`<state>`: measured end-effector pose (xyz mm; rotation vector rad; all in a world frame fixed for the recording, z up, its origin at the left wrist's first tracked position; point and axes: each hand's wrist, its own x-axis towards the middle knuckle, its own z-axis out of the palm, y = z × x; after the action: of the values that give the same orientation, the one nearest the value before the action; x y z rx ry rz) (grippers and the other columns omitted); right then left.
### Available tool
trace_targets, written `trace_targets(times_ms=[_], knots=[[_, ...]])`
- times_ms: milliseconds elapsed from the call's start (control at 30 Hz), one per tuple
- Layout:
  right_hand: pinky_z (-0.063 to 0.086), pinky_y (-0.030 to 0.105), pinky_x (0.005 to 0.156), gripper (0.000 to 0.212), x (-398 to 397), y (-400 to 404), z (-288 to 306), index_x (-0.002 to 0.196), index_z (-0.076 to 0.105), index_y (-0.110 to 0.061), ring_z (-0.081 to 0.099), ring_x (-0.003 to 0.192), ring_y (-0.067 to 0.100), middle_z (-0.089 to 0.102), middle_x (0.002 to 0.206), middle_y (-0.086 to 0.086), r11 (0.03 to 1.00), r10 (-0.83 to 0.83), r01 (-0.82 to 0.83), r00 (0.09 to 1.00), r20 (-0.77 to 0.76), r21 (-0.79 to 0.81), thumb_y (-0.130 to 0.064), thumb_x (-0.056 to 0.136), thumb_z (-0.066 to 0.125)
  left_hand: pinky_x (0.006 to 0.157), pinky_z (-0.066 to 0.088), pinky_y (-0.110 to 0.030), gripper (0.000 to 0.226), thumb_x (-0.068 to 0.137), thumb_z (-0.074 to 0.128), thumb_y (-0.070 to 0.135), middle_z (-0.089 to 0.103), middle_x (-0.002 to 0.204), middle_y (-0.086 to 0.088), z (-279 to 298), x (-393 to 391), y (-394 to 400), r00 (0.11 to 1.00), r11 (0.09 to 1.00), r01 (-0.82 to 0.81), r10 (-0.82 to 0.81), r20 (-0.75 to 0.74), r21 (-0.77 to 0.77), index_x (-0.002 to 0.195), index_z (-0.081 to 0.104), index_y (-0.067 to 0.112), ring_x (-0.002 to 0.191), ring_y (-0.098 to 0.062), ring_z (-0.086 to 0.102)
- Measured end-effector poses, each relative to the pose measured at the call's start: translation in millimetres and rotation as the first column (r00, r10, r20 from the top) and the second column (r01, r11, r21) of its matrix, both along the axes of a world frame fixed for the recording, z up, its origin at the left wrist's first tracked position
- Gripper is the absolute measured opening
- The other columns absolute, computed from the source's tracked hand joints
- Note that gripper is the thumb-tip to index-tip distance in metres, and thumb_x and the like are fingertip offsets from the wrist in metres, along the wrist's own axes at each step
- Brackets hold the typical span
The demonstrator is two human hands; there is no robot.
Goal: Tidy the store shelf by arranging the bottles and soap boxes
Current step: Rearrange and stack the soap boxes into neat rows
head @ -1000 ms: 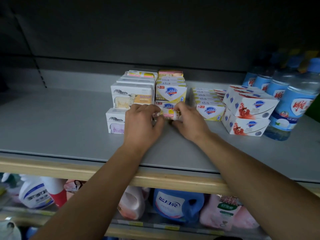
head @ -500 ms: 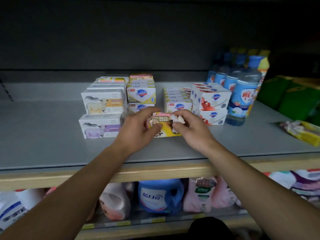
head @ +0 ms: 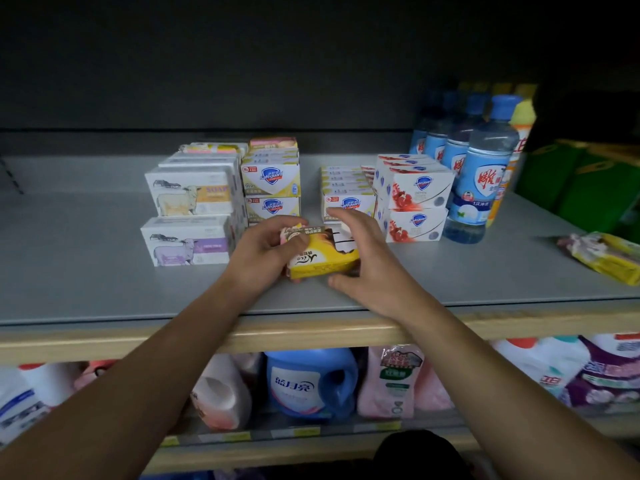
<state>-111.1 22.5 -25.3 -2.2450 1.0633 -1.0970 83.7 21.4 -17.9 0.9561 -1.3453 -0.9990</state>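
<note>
Sheep soap boxes (head: pixel 188 216): stood stacked two high, left of centre on the grey shelf (head: pixel 69 271).
Yellow Safeguard boxes (head: pixel 272 190): stacked just right of the sheep boxes, partly behind the left hand.
Left hand (head: pixel 258 258): fingers curled round the left end of the yellow soap box, thumb on top.
Yellow soap box (head: pixel 320 258): at frame centre, tilted, near the shelf front.
Right hand (head: pixel 367 258): fingers spread over the box's right end, thumb under its front edge; firmness of hold could not be told.
Red-and-white Safeguard boxes (head: pixel 414 202): stacked right of centre.
Blue bottles (head: pixel 479 174): in a row, upper right, beside those boxes.
Yellow packet (head: pixel 604 252): lay flat at the right edge.
</note>
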Motion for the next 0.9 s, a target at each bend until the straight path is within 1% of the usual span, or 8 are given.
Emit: trace_targets(times_ms=[67,133,267,467,567,700,800,900], knots=[[0.036,0.013,0.102,0.088,0.7,-0.2,-1.2,0.142,0.03,-0.048,0.038,0.128,-0.003,0.034,0.142,-0.014,0.998,0.012,-0.015,0.998,0.055,0.057,-0.023,0.071,0.076,0.065,0.06,-0.044,0.022,0.087,0.069,0.01,0.074,0.096,-0.006,-0.8,2.8,0.4,1.0,0.999,-0.001,0.002,0.026,-0.038,0.101,0.071,0.027,0.084,-0.025,0.069],[0.048,0.026,0.099,0.083,0.7,-1.1,-1.1,0.14,0.032,-0.048,0.058,0.114,0.004,0.053,0.132,-0.01,0.982,-0.009,-0.026,0.983,0.183,0.187,-0.031,0.072,0.075,0.079,0.057,-0.039,0.029,0.087,0.069,0.01,0.072,0.106,-0.007,-1.4,5.0,1.2,0.995,0.993,-0.014,0.025,0.097,-0.113,0.107,0.067,0.031,0.093,-0.02,0.068],[0.052,0.05,0.094,0.046,-2.6,-7.3,-1.8,0.124,0.051,-0.034,0.069,0.097,0.016,0.068,0.109,-0.007,0.973,-0.061,0.003,0.968,0.243,0.231,-0.026,0.082,0.067,0.077,0.052,-0.023,0.036,0.085,0.068,0.017,0.067,0.108,0.001,-0.1,3.2,5.9,0.979,0.978,0.021,0.022,0.204,-0.205,0.114,0.061,0.037,0.093,-0.01,0.066],[0.048,0.025,0.092,0.048,-3.2,-5.7,3.4,0.115,0.053,-0.041,0.061,0.106,0.001,0.065,0.111,-0.018,0.975,-0.114,0.051,0.949,0.294,0.214,-0.015,0.078,0.071,0.086,0.055,-0.035,0.06,0.086,0.07,0.01,0.066,0.115,-0.005,1.2,-3.2,12.8,0.956,0.956,0.02,0.067,0.284,-0.291,0.136,0.048,0.033,0.101,-0.02,0.067],[0.046,0.018,0.086,0.052,-9.6,-0.6,6.7,0.108,0.053,-0.045,0.061,0.099,-0.004,0.064,0.105,-0.02,0.979,-0.12,0.059,0.942,0.314,0.195,-0.004,0.082,0.07,0.086,0.056,-0.041,0.051,0.085,0.072,0.008,0.069,0.107,-0.004,3.9,-8.8,14.5,0.931,0.956,-0.027,0.13,0.341,-0.292,0.13,0.055,0.023,0.096,-0.02,0.069],[0.045,0.021,0.094,0.065,-37.8,16.6,17.0,0.136,0.043,-0.033,0.057,0.113,0.002,0.059,0.126,-0.009,0.979,-0.143,0.113,0.974,0.178,0.17,-0.015,0.082,0.073,0.073,0.06,-0.034,0.027,0.085,0.071,0.007,0.072,0.093,-0.002,12.7,-35.7,17.2,0.948,0.977,-0.027,0.092,0.304,-0.21,0.105,0.066,0.023,0.081,-0.018,0.069],[0.035,0.027,0.111,0.092,-75.8,29.4,30.0,0.15,0.025,-0.035,0.036,0.136,0.009,0.032,0.15,-0.007,0.982,-0.18,0.177,0.983,-0.039,-0.07,-0.022,0.076,0.078,0.056,0.057,-0.024,0.02,0.086,0.069,0.004,0.071,0.085,0.004,20.0,-71.6,16.1,0.978,0.994,0.049,-0.028,0.204,-0.098,0.095,0.068,0.022,0.072,-0.009,0.067],[0.035,0.033,0.11,0.099,-116.3,39.8,37.1,0.151,0.017,-0.042,0.024,0.144,0.018,0.016,0.156,-0.011,0.961,-0.25,0.211,0.938,-0.24,-0.177,-0.023,0.074,0.077,0.051,0.055,-0.024,0.017,0.087,0.068,0.004,0.073,0.079,0.005,25.0,-115.5,15.0,0.972,0.987,0.155,-0.146,0.184,-0.032,0.092,0.068,0.02,0.067,-0.006,0.067]])
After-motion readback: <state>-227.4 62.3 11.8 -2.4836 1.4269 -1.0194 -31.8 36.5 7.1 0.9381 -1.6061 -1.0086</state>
